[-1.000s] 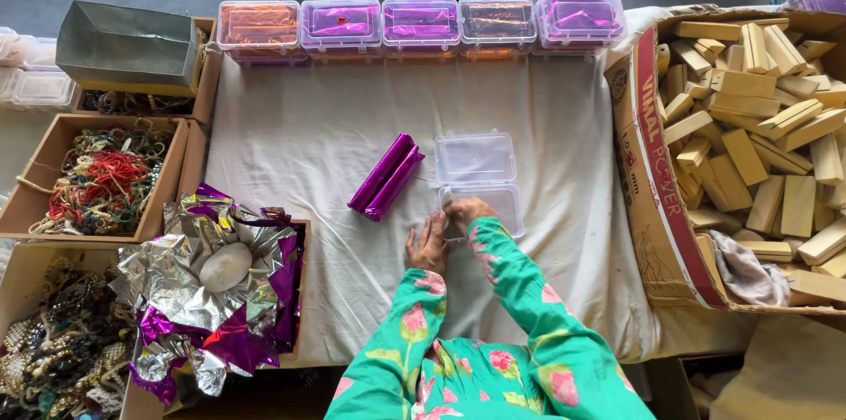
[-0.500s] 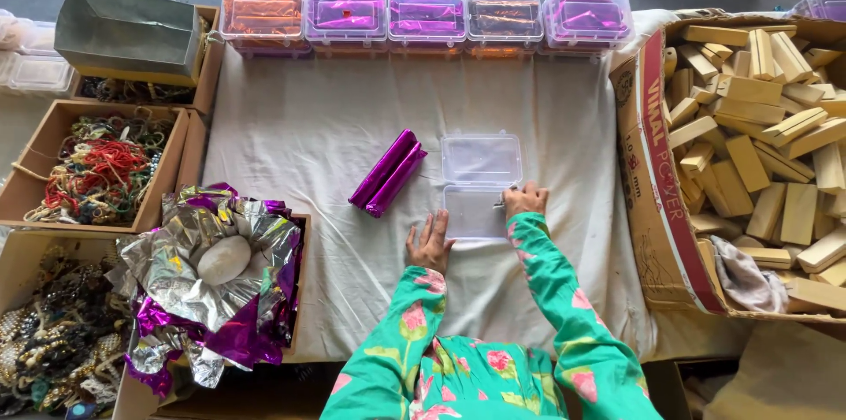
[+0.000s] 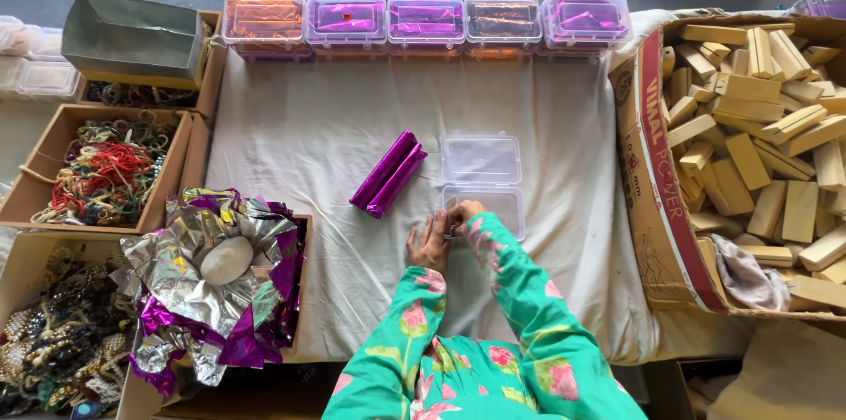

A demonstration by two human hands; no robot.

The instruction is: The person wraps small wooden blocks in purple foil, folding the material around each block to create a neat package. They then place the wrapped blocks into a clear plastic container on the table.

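Two hands meet low in the middle of my frame, on a counter (image 3: 308, 120) draped in white cloth. Right of frame I see a big cardboard carton of pale wooden blocks (image 3: 767, 138). Along the top edge runs a row of five clear lidded plastic boxes (image 3: 427, 23). At centre lies an open clear plastic box (image 3: 483, 182), lid flipped back, with two shiny purple foil-wrapped rolls (image 3: 388, 173) just left of it. My right hand (image 3: 464, 213) curls at the box's near edge, pinching something too small to tell; my left hand (image 3: 430, 245) touches it, fingers loosely bent.
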